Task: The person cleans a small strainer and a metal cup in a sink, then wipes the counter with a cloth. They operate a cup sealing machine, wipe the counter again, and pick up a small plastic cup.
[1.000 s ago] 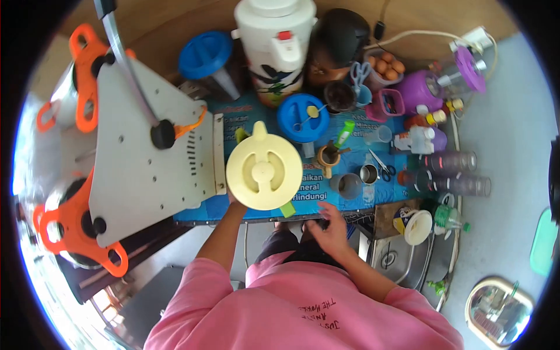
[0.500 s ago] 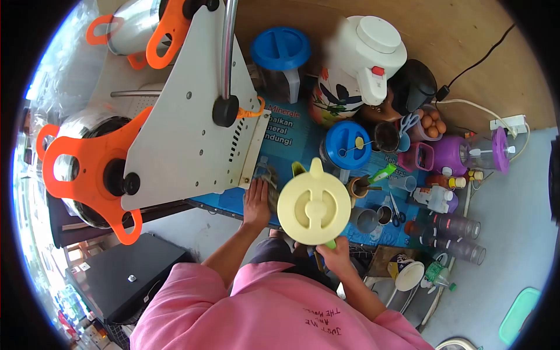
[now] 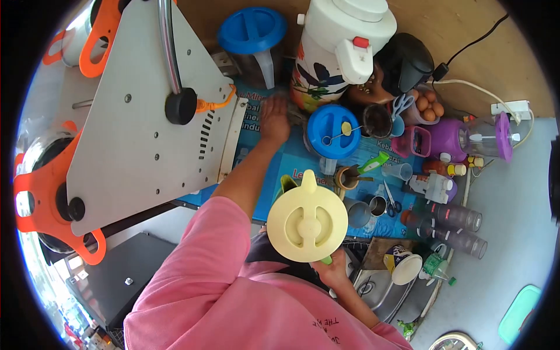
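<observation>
My right hand [image 3: 331, 269] is closed on the green handle of a pitcher [image 3: 307, 223] with a pale yellow lid, held upright in front of my body. The lid hides most of the pitcher. My left hand [image 3: 274, 122] presses down at the back of the blue printed table cover, its fingers smeared by motion. A crumpled greyish cloth [image 3: 298, 118] shows beside and partly under that hand. Close by stand a blue-lidded pitcher [image 3: 334, 133] and a white drink dispenser [image 3: 326, 70] with a floral print.
A second blue-lidded pitcher [image 3: 252, 35] stands at the back. To the left is a grey metal panel [image 3: 137, 128] with orange-handled parts. Cups, scissors [image 3: 392, 198], eggs [image 3: 430, 108] and a purple blender [image 3: 449, 140] crowd the right. A sink [image 3: 382, 291] lies below.
My left hand has slid forward across the table cover, away from my body, and the cloth has moved with it. The yellow-lidded pitcher has shifted slightly left and nearer in view, still in my right hand.
</observation>
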Demonstrator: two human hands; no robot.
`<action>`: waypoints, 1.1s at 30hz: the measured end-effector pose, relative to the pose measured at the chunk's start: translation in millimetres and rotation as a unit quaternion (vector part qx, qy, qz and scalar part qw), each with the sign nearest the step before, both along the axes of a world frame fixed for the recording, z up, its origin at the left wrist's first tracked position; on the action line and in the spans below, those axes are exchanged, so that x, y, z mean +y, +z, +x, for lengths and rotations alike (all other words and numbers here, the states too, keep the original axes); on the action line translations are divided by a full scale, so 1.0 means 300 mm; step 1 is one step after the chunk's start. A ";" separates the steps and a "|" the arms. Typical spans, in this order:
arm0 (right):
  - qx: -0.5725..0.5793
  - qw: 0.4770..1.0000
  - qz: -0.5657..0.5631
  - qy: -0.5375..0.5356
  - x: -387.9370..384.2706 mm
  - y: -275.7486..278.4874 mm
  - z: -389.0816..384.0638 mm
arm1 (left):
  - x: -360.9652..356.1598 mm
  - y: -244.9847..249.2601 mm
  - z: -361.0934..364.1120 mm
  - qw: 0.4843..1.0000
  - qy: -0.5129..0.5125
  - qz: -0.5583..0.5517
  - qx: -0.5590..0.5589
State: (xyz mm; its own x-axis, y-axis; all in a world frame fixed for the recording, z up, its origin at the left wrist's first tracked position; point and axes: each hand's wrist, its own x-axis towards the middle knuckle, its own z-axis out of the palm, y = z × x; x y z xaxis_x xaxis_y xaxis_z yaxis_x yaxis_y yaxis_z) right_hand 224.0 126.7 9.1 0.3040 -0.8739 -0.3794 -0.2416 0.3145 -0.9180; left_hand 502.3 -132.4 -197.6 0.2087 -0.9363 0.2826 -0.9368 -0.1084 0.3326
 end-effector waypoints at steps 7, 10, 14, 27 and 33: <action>0.022 0.998 -0.011 0.052 -0.025 0.022 -0.005 | 0.589 0.124 0.021 0.943 -0.298 0.124 0.080; 0.039 0.998 -0.028 0.043 -0.032 0.026 -0.007 | 0.516 0.064 0.046 0.955 -0.263 0.132 0.022; 0.033 0.997 -0.022 0.061 -0.024 0.007 -0.023 | 0.128 0.028 0.034 1.000 0.009 0.017 -0.021; -0.008 0.996 0.027 0.080 -0.046 0.026 -0.041 | 0.310 0.013 0.028 0.986 0.060 0.141 -0.070; -0.062 0.995 -0.042 0.073 -0.061 0.035 -0.033 | -0.051 -0.064 0.107 0.982 0.170 0.036 -0.068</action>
State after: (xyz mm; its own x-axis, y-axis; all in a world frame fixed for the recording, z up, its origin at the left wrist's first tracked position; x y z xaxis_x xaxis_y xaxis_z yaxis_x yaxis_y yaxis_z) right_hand 213.9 108.6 19.5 0.4700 -0.8439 -0.2587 -0.1623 0.2055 -0.9651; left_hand 534.4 -147.6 -216.8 0.4783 -0.8369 0.2660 -0.8773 -0.4419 0.1871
